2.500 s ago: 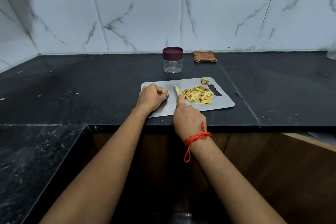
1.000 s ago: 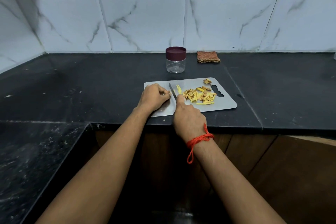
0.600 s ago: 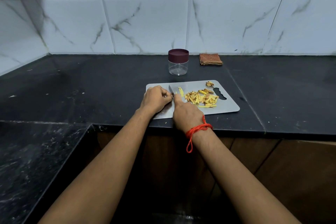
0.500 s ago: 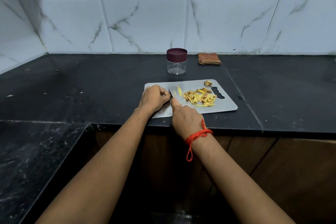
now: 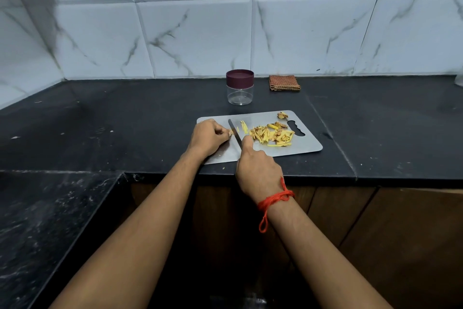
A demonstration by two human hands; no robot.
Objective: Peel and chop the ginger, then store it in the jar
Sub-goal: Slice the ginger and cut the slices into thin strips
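- grey flat rectangular cutting board [image 5: 307, 146] lies on black stone counter [image 5: 125, 120], near its front edge.
- left hand [image 5: 208, 137], fingers curled, pinches a small pale ginger piece [image 5: 231, 132] on the board's left part.
- right hand [image 5: 258, 170], red thread [image 5: 275, 198] tied at the wrist, grips a slim steel-bladed knife [image 5: 234, 130]; blade stands just beside the pinched piece.
- yellow chopped ginger strips [image 5: 273, 134] heaped mid-board, right of the blade.
- brownish scraps [image 5: 282, 115] near the board's far edge.
- clear round jar with maroon lid [image 5: 240, 87] stands upright behind the board, lid on.
- folded brown checked cloth [image 5: 284, 82] lies right of the jar, against the tiled wall.
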